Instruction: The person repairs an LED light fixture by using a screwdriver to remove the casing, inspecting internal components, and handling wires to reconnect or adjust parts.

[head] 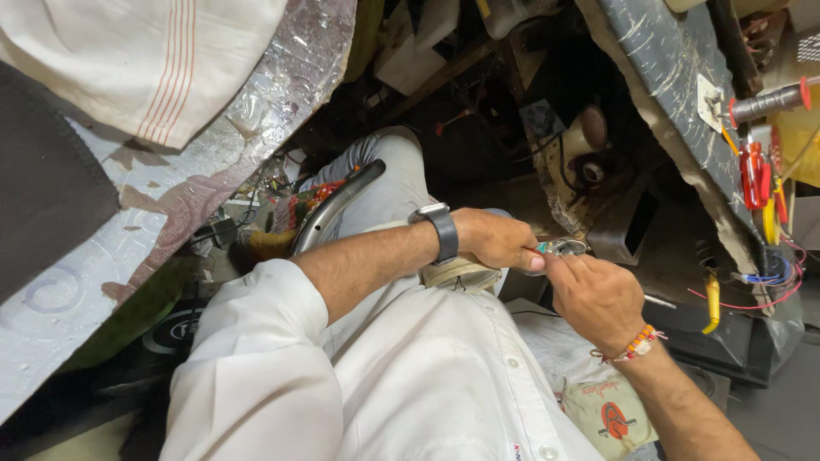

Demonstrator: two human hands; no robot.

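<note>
Your left hand point(495, 239) and right hand point(594, 294) meet over your lap, fingers pinched on a small part point(564, 248). The part is silvery metal with a green spot and a thin red wire; its shape is too small to tell.

Left bench point(213, 162): surface covered in crinkled silver foil sheeting, worn through in brown patches. On it: one folded white cloth with thin red stripes point(145, 60) at the far end; one dark grey mat point(47, 183) at the left edge.

Right bench point(675, 94): top wrapped in dark plastic film, edge ragged. On it: one small white plate point(709, 101); one metal rod with red caps point(769, 102); one red-handled tool point(753, 175); a yellow tool point(771, 218) just beside it; red and blue wires point(773, 277) trailing over the near edge.

Floor point(769, 410): grey; one printed cloth sack point(611, 414) lying on it; one black case point(726, 341) beside that.
</note>
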